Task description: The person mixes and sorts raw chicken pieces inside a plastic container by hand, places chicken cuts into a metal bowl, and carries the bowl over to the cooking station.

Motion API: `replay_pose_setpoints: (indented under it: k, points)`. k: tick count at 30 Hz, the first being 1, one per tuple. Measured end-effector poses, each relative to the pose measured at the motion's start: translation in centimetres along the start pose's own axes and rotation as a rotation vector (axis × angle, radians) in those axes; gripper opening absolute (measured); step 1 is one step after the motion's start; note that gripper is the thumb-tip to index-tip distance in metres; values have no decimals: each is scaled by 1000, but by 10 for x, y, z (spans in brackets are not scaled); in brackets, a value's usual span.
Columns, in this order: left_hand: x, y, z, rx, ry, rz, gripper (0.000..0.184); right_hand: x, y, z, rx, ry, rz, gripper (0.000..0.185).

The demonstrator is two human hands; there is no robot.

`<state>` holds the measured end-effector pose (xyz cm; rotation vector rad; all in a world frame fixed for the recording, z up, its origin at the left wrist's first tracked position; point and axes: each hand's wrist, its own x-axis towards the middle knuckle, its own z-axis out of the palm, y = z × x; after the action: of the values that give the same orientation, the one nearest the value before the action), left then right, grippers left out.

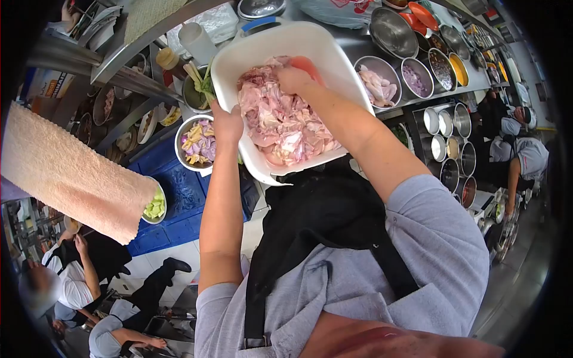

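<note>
A large white tub [344,65] holds a heap of raw chicken pieces [280,128]. My left hand [228,124] grips the tub's left wall, with the fingers partly behind the rim. Inside the tub, my right hand [292,80] lies at the upper part of the meat beside a red-orange object [308,68]; its fingertips are hidden, and I cannot make out what they hold. Left of the tub, a steel bowl [179,143] contains chopped purple and yellowish pieces. Above that bowl, green stalks [200,83] stick out of another bowl.
Steel bowls of chicken [377,83], chopped onion [416,77] and sauces stand at the right. A blue surface [173,185], a hanging peach towel [77,170] and a bowl of green pieces [155,204] are left. People [519,158] work at both sides.
</note>
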<state>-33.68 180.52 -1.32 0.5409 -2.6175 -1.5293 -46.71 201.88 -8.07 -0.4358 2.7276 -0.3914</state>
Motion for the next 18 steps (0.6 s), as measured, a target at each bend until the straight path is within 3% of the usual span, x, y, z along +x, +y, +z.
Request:
replay_pose_setpoints:
  k: [4,6,7,9,15,18]
  points:
    - [-6,10,-3,-19,-27,-5,51,1,50,-6,19,-20,-179,38]
    - [-4,5,-3,-28,-46,15,50,-10,67,-7,-46,288,-416,37]
    - [-3,4,-2,-34,-53,31,50,-25,57,-24,-54,287,-410,37]
    - [-8,12,-4,-50,-52,36,49,-79,17,-72,-67,-209,-52,44]
    - [-8,12,-6,-68,-67,46,46,-106,13,-35,-78,-17,-15,60]
    - [-10,9,-6,-45,-73,53,46,-110,21,-47,44,47,-89,51]
